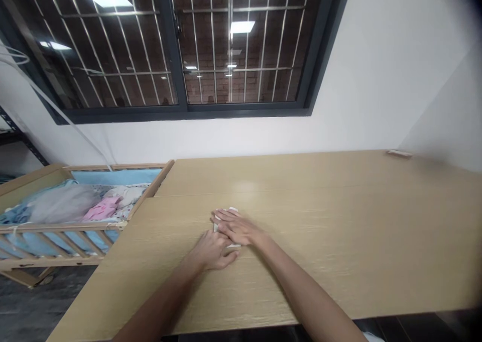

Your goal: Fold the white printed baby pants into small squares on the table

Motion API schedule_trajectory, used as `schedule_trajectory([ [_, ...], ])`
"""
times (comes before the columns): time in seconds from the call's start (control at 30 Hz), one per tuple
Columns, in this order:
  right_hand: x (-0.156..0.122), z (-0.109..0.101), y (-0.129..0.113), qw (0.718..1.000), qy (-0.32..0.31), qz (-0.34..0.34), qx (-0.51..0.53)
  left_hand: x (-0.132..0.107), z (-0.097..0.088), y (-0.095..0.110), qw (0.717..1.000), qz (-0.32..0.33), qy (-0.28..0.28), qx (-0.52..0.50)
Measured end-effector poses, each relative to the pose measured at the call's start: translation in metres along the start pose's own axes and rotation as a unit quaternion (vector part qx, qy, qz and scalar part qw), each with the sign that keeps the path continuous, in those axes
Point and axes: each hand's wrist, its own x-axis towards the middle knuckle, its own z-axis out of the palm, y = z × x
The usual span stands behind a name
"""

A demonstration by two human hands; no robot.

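Head view, lower centre of the frame: the bare left hand (215, 251) lay palm down, fingers loosely bent and thumb held out; whether its fingertips gripped anything could not be told. Just above it, the bare right hand (234, 226) was laid flat with fingers extended, covering most of one flat white piece (234, 245) whose edges showed around it; paper or cloth, it was too hidden to tell. Of the two hands, the right appeared to be pressing or sliding that piece, and the next move seemed to call for even downward pressure with the piece kept flat.

Beneath them spread one broad counter (339, 241) of pale yellow wood-grain board, crossed by one straight seam. At the left of the frame stood one slatted pale-wood crib (64, 227) with a light-blue lining, holding one crumpled pink cloth (102, 209) and one translucent whitish bundle (64, 204) among fabrics too jumbled to count. One small, flat, pale object (399, 153) rested on the counter's far side, right of the frame. Beyond, one slanting white cable (81, 133), white walls (376, 71) and one dark-framed, two-paned window (181, 45) with metal bars filled the upper frame.
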Motion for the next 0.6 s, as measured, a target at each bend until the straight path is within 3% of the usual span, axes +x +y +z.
schedule_trajectory([
  [0.17,0.006,-0.006,0.019,0.999,0.014,0.031,-0.035,-0.001,-0.002,0.001,1.000,0.009,-0.001,0.015],
  [0.33,0.004,-0.001,0.039,0.993,0.052,0.099,-0.037,-0.001,0.005,-0.009,0.997,0.010,0.053,-0.051],
  [0.5,0.001,0.005,0.043,0.977,0.163,0.124,-0.063,0.005,0.006,-0.026,0.976,-0.172,0.130,-0.028],
  [0.6,0.000,0.005,0.041,0.968,0.206,0.108,-0.090,0.006,0.006,-0.034,0.955,-0.263,0.139,0.023],
])
